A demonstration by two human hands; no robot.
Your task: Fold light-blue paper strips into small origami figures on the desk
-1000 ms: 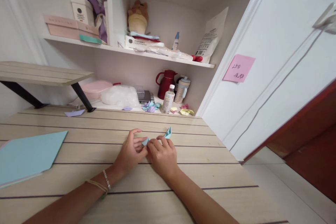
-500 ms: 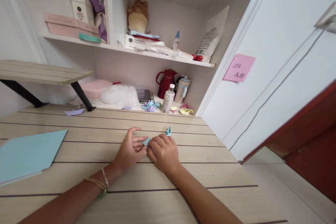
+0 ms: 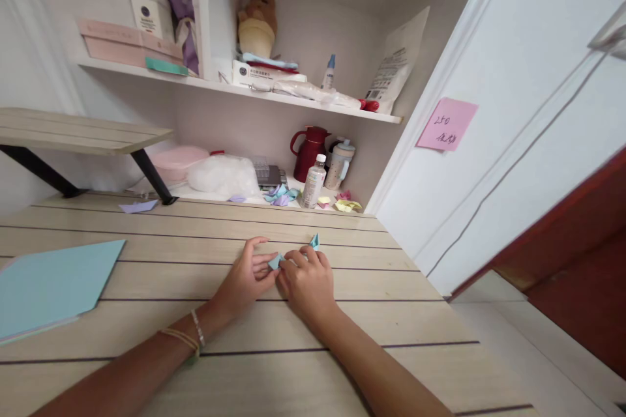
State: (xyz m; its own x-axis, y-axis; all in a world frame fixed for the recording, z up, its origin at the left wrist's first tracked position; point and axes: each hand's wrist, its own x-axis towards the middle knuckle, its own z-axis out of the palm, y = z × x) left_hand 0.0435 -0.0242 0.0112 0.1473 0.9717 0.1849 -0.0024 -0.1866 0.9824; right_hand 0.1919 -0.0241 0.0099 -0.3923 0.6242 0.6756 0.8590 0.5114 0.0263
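Observation:
A small piece of folded light-blue paper [image 3: 276, 261] is between my two hands, just above the wooden desk. My left hand [image 3: 248, 275] holds it from the left, thumb underneath and the other fingers stretched behind it. On the other side, my right hand [image 3: 308, 279] has its fingers curled and pressed against the paper, covering part of it. Just beyond my right knuckles stands another folded blue paper piece [image 3: 315, 242], apart from the one I hold.
A stack of blue paper [image 3: 53, 287] lies at the left, with a folded lilac paper [image 3: 139, 206] behind it. Along the back stand a bottle [image 3: 313, 184], a red jug [image 3: 310, 153] and several folded papers [image 3: 281, 195]. A small raised shelf [image 3: 83, 133] occupies the back left.
Both hands stay together around the blue paper, which has shifted very slightly right and shows a little more of its face. The whole view has tipped a touch.

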